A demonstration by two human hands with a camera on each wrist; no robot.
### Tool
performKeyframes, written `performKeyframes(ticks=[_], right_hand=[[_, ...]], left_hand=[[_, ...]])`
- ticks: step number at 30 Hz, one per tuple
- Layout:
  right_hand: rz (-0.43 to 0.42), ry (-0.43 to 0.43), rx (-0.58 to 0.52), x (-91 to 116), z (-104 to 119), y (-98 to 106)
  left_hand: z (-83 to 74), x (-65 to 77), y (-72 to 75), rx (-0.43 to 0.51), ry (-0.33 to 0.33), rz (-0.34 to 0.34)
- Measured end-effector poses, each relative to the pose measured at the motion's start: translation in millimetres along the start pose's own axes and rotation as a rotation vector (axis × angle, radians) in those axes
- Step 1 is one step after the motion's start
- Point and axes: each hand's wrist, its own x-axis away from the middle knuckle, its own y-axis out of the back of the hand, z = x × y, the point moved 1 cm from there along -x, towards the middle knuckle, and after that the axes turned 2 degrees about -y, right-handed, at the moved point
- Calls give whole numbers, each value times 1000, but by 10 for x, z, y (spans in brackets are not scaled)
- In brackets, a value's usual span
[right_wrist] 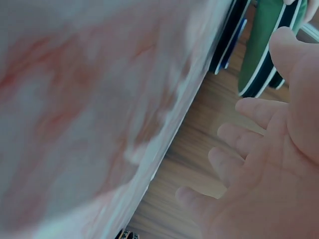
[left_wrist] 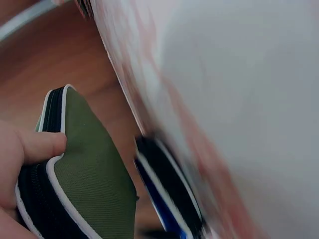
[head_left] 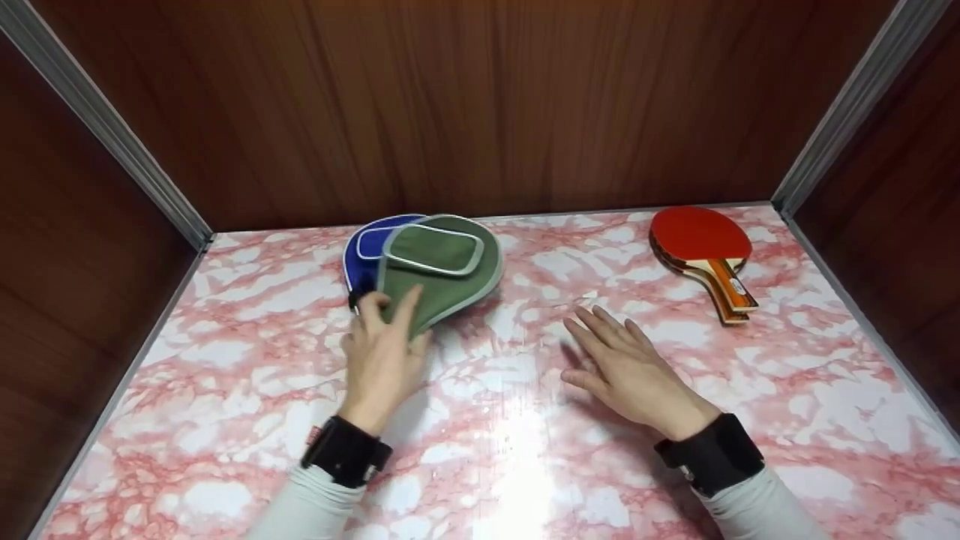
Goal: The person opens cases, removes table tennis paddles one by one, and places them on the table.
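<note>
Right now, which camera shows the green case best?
Head view: it shows most of the green case from above, pocket included, the left hand covering part of its narrow end. The left wrist view gives its zip close up, cropped below; the right wrist view, only part, at the top edge.

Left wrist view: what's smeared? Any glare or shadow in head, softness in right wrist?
Left wrist: blue case and nearby tabletop smeared, likely motion; green case noticeably sharper. Head: white glare on the tabletop at bottom centre, soft shadow beside the right hand. Right wrist: tabletop pattern soft.
</note>
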Motion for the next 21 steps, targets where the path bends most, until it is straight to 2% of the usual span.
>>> performKeyframes(ticks=[6, 10, 15, 21], right_hand=[[-26, -5, -5, -5, -33, 26], [-48, -11, -2, -31, -38, 58], [-59, -17, -9, -35, -43, 85], [-81, -17, -25, -22, -65, 101]], left_hand=[[-307, 133, -190, 4, -78, 76], [-451, 201, -264, -1, -130, 86], [-576, 275, -308, -11, -209, 105], [-631, 331, -316, -41, -273, 160]])
